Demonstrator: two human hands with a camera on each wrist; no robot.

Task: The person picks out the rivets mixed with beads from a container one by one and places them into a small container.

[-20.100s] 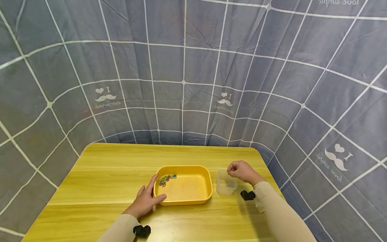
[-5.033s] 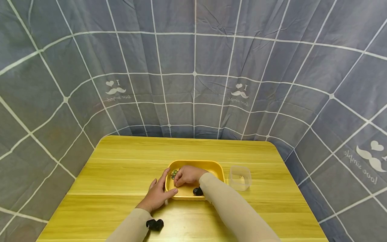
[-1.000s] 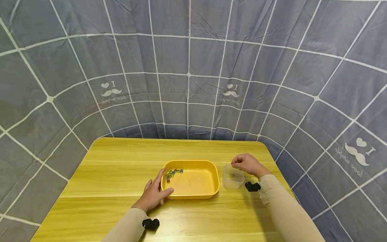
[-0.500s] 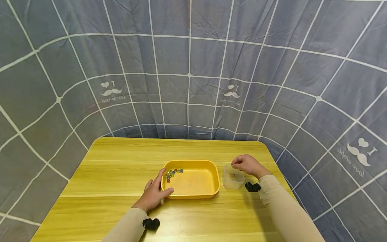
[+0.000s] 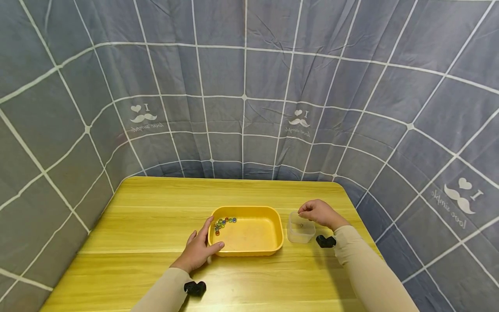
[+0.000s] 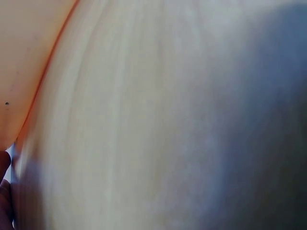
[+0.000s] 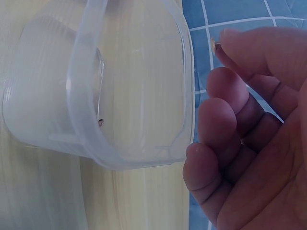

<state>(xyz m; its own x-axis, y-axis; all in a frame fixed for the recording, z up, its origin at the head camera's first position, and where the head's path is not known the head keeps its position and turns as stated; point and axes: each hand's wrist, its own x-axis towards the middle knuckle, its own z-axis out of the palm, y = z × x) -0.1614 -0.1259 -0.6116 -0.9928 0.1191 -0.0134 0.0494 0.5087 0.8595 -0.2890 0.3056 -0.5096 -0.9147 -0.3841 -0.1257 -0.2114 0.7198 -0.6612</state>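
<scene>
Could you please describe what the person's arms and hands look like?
The left sleeve and right sleeve are long, plain and cream-coloured. The left hand and right hand are bare, without gloves. A small black gadget sits near the end of each sleeve.

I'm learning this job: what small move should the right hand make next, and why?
Probably shift the right hand over the clear square plastic box and release: it pinches a small gold-coloured metallic piece near the rim, and another small item lies inside.
</scene>
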